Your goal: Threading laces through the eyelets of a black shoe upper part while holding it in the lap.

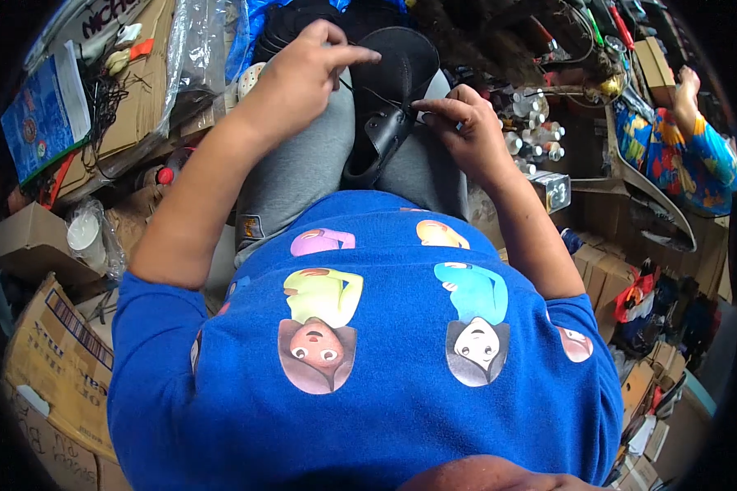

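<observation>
A black shoe [385,135] with a strap is wedged between my knees, its broad, flat black part [401,61] pointing away from me. A thin thread [370,94] runs from the shoe's middle toward my left hand. My left hand [303,74] is raised at the shoe's upper left, index finger pointing right and the other fingers curled on the thread. At the shoe's right edge, my right hand [463,127] has thumb and index finger pinched close to where the thread meets the leather. What that pinch holds is too small to make out.
Small bottles [540,135] stand to the right of my legs. Beyond them sits another person in a colourful garment [671,151]. A blue booklet [45,114], cardboard and plastic wrapping lie at left, with a white cup [84,231] near a cardboard box [37,241].
</observation>
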Tool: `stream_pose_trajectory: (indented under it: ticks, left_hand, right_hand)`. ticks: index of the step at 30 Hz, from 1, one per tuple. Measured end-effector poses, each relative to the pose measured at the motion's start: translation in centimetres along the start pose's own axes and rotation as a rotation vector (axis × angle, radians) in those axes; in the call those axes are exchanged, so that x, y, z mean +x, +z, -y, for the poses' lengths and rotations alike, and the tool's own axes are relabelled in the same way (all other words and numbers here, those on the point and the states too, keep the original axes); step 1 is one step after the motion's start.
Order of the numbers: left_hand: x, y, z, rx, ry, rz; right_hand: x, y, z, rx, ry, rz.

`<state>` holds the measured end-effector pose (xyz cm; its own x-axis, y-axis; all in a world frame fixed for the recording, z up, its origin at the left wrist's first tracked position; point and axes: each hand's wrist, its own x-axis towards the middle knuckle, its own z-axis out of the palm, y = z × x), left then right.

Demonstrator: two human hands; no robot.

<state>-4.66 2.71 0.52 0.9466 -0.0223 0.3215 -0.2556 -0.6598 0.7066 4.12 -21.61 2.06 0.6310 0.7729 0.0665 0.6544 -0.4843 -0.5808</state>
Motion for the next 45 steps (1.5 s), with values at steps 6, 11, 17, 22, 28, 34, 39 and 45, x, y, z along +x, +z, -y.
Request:
stream_pose_trajectory:
  ticks: [6, 11, 17, 22, 28, 34, 39, 45]
  left_hand:
    - [-2.8, 1.3, -2.0, 0.346, 0.06, -0.044]
    - [-2.1, 2.3, -1.0, 0.453, 0.066, -0.152]
    - [-0.7, 2.6, 0.4, 0.054, 0.107, -0.045]
    - [-0.6, 3.0, 0.9, 0.12, 0.09, -0.028]
    - [-0.6, 3.1, 0.8, 0.199, 0.096, 0.01]
    - [-0.5, 3.2, 0.6, 0.191, 0.07, 0.04]
    - [0.9, 3.6, 1.1, 0.143, 0.102, 0.057]
    - [1.8, 2.7, -1.2, 0.353, 0.348, 0.119]
  right_hand:
    - [-2.3, 1.8, 0.9, -0.346, -0.095, -0.101]
    - [-1.0, 0.7, -1.1, 0.089, 0.082, 0.081]
    - [1.5, -0.5, -3.2, 0.159, 0.03, 0.223]
    - [2.2, -0.6, -3.8, 0.198, -0.019, 0.26]
    - [2.5, -0.6, -4.5, 0.257, -0.003, 0.319]
    - [2.5, -0.8, -4.1, 0.344, 0.016, 0.354]
    - [2.7, -0.4, -4.7, 0.386, 0.026, 0.366]
    - [2.2, -0.4, -4.6, 0.362, -0.063, 0.304]
